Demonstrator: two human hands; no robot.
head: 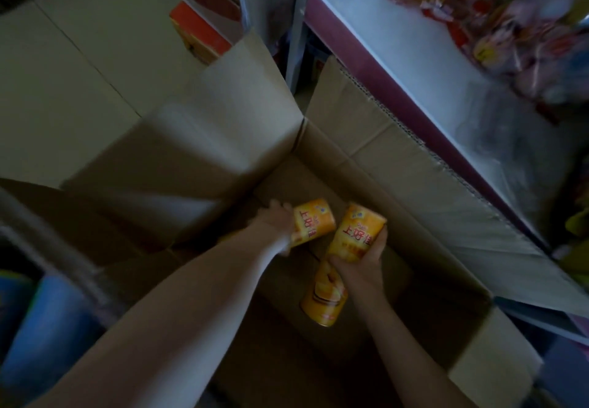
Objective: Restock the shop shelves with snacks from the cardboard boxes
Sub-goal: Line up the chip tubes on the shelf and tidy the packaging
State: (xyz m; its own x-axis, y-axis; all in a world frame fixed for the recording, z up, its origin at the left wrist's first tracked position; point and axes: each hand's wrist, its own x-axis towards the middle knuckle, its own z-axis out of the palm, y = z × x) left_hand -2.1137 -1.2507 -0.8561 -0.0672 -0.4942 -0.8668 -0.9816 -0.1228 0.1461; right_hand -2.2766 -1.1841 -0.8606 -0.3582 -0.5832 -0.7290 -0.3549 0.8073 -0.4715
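Down in the box: I reach both arms into the open cardboard box (287, 359).
Left hand: my left hand (274, 219) grips a yellow canister (314, 221), tilted, near the far wall.
Right hand: my right hand (360, 267) curls around a second yellow canister (357, 232), just beside the first.
Loose in the box: a third yellow canister (325, 299) lies on the floor, partly hidden by my right hand.
In the way: the tall left flap (197, 139) leans over the opening beside my left forearm; the right flap (430, 168) leans toward the shelf.
Shelf: the white shelf (398, 40) stands to my right, bright snack bags (494, 18) piled on it.
Beyond: an orange carton (197, 34) sits behind the box.
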